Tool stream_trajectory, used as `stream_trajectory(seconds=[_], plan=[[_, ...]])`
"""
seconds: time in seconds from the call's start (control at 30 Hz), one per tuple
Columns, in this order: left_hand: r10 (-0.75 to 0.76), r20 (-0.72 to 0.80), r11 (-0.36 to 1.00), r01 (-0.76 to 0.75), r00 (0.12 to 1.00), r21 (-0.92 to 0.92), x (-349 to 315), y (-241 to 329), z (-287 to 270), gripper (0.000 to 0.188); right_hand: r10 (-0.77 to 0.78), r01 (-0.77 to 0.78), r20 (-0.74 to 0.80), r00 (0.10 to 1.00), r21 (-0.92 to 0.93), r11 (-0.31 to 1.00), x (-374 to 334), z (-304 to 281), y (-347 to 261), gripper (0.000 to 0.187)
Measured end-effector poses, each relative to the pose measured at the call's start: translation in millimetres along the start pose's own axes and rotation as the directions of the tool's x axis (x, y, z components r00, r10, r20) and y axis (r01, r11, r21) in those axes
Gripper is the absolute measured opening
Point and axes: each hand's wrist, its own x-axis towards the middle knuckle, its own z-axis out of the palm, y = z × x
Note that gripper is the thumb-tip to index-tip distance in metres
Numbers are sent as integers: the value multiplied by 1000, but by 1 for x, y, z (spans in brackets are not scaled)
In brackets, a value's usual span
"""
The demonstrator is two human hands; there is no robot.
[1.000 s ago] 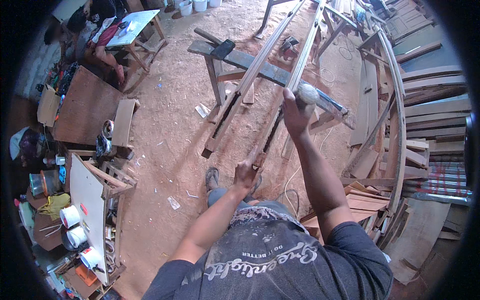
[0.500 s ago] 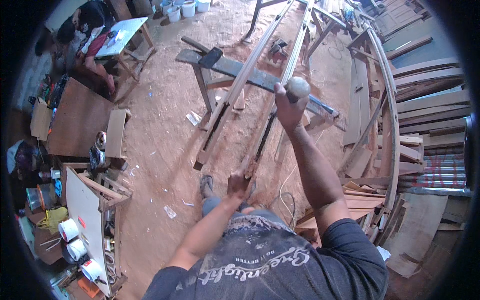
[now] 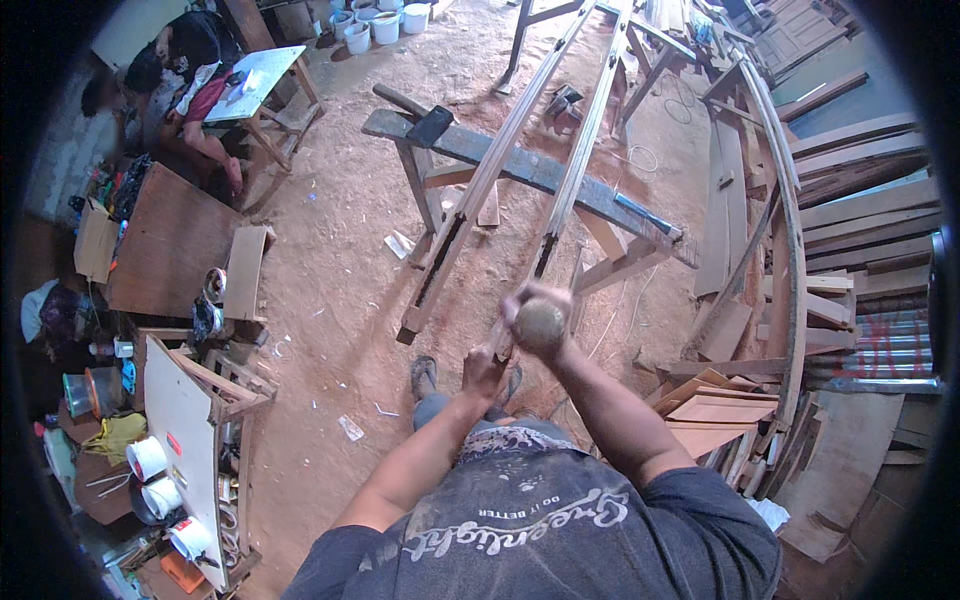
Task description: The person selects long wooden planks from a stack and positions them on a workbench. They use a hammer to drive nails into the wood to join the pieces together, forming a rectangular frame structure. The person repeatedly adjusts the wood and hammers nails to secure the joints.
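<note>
My right hand (image 3: 545, 300) is closed round a mallet with a round, dull-coloured head (image 3: 541, 327). It is slightly blurred and sits just above my left hand (image 3: 483, 370). That left hand is closed at the near end of the right-hand wooden beam (image 3: 572, 185); what its fingers grip is hidden. A second long beam (image 3: 492, 165) lies alongside on the left, with a dark slot cut along its near part. The right beam has a similar dark slot, partly covered by my right hand. Both rest across a low wooden trestle (image 3: 545, 178).
A dark block-shaped tool (image 3: 431, 126) and a blue-handled tool (image 3: 640, 208) lie on the trestle. Stacked boards (image 3: 860, 190) and a long curved timber (image 3: 788, 240) line the right. At far left, a person (image 3: 195, 75) bends beside a small table (image 3: 258, 82). White buckets (image 3: 386, 27) stand behind.
My right hand has swung the mallet down toward me, from above the trestle to just over my left hand. My left hand stays at the beam's near end.
</note>
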Motion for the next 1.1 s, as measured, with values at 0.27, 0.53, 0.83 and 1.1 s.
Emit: stream_trajectory(seconds=[0.27,0.53,0.83,1.1], plan=[[130,66,961,-142,989,236,-3,-2,4,32,-143,131,-16,990,-317,939,-1,16,37,37],[107,-6,990,-106,994,98,1,-1,-2,41,-225,213,11,974,-366,906,14,20,35,28],[-134,-160,990,138,978,11,1,38,-16,39,95,-20,-137,986,466,885,-17,-145,-47,23],[-442,246,518,469,863,-715,-12,19,9,34,419,-374,-249,873,208,904,-133,-223,-5,24]])
